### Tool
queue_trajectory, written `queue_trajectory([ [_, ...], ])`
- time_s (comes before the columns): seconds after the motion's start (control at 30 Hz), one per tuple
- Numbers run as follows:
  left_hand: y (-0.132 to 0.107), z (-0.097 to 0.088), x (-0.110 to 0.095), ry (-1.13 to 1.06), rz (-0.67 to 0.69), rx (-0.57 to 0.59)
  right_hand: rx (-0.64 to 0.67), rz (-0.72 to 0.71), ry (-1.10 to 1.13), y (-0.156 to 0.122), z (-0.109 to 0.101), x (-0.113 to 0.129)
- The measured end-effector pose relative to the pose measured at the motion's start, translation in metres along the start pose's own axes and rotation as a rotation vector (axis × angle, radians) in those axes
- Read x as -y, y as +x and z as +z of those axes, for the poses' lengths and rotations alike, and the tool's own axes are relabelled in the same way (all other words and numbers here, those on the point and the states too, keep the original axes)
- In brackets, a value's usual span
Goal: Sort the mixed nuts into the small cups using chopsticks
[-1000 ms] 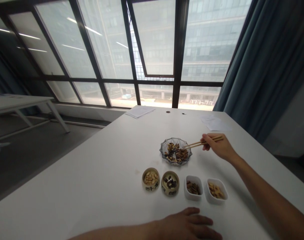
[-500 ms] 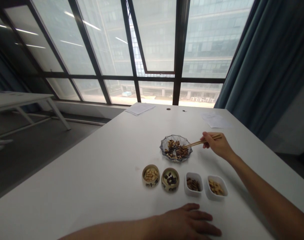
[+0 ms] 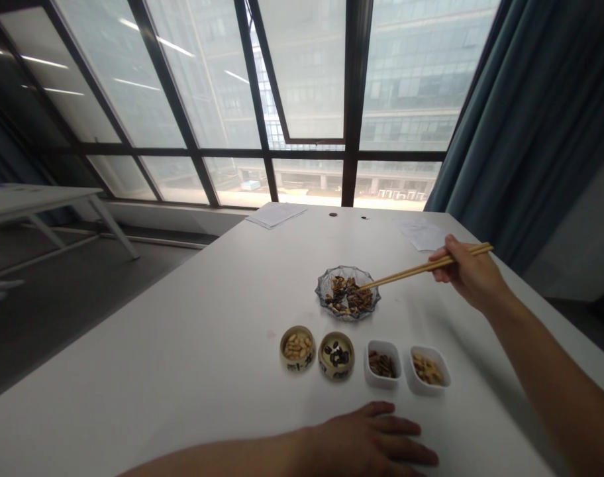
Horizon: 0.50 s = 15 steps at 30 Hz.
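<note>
Mixed nuts and seeds point(image 3: 346, 295) sit heaped on my glass plate point(image 3: 326, 298); four small bowls point(image 3: 336, 356) each hold one kind; my right hand point(image 3: 463, 271) pinches wooden chopsticks point(image 3: 411, 273) above the plate; my left hand point(image 3: 366, 440) lies spread on the desk point(image 3: 183, 331).

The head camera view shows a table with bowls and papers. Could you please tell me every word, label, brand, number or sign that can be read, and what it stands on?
No text can be read clearly enough to quote.
Dark brush-like marks on the two ceramic bowls: too small and blurred to read.
Sheets of paper: any print is too small to read.
</note>
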<state>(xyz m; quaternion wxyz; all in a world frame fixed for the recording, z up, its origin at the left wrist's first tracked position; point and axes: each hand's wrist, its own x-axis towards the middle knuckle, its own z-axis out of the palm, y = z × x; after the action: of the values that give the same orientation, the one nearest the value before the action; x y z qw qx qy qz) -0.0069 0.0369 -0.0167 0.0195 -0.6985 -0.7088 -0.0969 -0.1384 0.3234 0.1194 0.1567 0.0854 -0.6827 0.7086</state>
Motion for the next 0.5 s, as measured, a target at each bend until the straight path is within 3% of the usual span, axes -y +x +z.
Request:
queue_trajectory([
  [0.17,0.000,-0.010,-0.003,-0.036,-0.013,0.003,0.074,0.085,-0.010,-0.003,-0.017,0.014],
  [0.5,0.001,-0.012,-0.004,-0.115,-0.035,0.035,0.250,0.227,0.016,-0.003,-0.028,0.005],
])
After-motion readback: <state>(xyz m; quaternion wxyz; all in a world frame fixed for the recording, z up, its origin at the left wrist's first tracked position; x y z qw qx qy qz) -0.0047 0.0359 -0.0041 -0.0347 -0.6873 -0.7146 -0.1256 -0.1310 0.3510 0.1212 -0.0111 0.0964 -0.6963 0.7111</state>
